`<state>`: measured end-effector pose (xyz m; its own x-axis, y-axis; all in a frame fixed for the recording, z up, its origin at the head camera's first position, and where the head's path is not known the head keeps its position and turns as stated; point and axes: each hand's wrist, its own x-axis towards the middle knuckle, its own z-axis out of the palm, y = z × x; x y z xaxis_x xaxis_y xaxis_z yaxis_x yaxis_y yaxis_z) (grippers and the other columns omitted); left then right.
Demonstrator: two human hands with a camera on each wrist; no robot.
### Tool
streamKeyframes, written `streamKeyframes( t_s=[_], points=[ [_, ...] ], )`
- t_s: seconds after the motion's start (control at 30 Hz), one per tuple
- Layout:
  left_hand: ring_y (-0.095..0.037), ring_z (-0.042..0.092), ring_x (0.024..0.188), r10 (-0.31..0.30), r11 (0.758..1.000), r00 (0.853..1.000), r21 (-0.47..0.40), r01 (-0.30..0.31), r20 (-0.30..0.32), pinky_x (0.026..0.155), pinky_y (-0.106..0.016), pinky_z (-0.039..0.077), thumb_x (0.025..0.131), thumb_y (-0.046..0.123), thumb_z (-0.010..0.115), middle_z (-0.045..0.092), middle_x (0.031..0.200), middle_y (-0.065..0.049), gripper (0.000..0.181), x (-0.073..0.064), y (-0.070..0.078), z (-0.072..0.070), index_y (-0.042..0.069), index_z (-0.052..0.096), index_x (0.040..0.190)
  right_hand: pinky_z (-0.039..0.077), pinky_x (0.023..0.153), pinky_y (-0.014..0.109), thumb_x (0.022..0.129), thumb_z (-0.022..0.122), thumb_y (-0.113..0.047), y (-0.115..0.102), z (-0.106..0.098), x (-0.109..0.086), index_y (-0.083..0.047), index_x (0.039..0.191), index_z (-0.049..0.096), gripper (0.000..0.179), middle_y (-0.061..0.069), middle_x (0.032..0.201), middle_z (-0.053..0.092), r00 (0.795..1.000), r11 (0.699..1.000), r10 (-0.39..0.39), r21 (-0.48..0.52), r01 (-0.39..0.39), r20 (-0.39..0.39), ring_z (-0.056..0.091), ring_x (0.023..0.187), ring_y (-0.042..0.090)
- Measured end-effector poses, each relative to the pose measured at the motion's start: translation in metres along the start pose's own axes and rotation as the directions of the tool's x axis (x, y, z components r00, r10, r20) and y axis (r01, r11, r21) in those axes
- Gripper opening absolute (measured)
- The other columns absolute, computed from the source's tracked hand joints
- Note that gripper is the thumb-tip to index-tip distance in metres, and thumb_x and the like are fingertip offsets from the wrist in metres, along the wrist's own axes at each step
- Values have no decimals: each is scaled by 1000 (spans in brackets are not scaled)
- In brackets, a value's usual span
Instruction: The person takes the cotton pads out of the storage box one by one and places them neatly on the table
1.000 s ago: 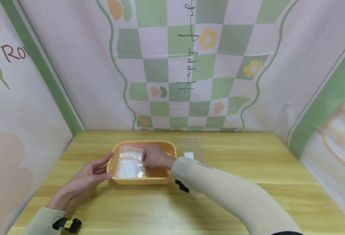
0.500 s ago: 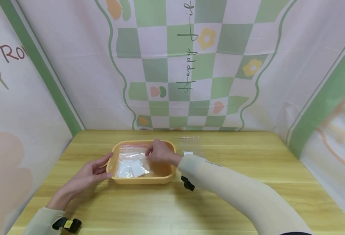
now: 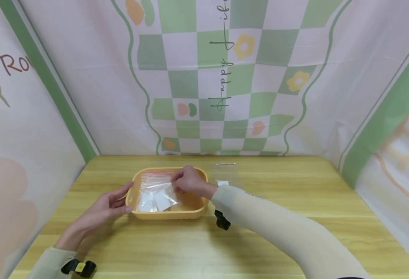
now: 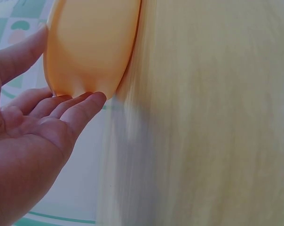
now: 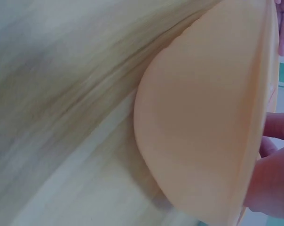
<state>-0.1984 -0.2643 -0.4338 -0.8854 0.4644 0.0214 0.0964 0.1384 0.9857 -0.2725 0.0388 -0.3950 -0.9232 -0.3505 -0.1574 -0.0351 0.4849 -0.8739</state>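
At far left, the left hand (image 3: 105, 207) holds the left end of the yellow tray (image 3: 169, 215), thumb and fingers set against it; a black wrist device (image 3: 75, 266) sits below on that forearm. The tray stands upright on the left half of the tabletop (image 3: 295, 186), its long axis running left to right, roughly parallel to the tabletop's far edge. Inside, toward the left, lie clear zip bags (image 3: 155, 183), their red-lined zip ends pointing to the far side and their pouches toward the near rim. A white square (image 3: 162, 200) shows in the near part, slightly turned. The right hand (image 3: 190, 181) reaches in, fingers bent, fingertips at the bags' right edge; whether they pinch it, I cannot tell. Right of the tray, a loose clear bag (image 3: 230, 173) lies flat, zip end also to the far side, partly hidden by the right sleeve (image 3: 267, 215).
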Motion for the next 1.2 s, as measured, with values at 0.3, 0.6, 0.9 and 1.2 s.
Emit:
streamKeyframes(
  t_s=[0.3,0.6,0.9,1.2],
  points=[
    [-58,33,143,9,1000,1000,14,-9,-4,104,-25,50,99,0,69,15,166,-34,82,-1,1,0,-11,17,162,60,67,27,88,83,-4,-2,2,-2,6,126,69,41,9,80,74,988,985,93,132,-109,126,65,66,15],
    [-59,33,143,6,1000,1000,17,-6,-4,104,-25,50,99,-1,69,15,166,-34,82,-1,1,1,-10,17,162,56,54,25,79,89,3,-1,4,-6,4,138,66,63,17,117,76,989,1000,6,22,-10,145,62,57,15],
    [-59,34,143,-1,1000,1000,15,1,-8,103,-26,51,100,-1,69,15,166,-35,82,-1,2,1,-10,17,162,58,61,24,84,89,-4,-2,0,-4,-2,145,62,67,10,152,57,979,992,-70,-90,89,193,63,63,16],
    [-59,33,143,9,1000,1000,20,-9,-6,103,-25,51,100,-1,68,15,166,-35,81,0,0,1,-10,17,162,62,71,25,83,90,-4,-8,-9,-5,-3,151,55,76,10,158,51,968,983,-109,-118,138,228,73,87,11]
  ],
)
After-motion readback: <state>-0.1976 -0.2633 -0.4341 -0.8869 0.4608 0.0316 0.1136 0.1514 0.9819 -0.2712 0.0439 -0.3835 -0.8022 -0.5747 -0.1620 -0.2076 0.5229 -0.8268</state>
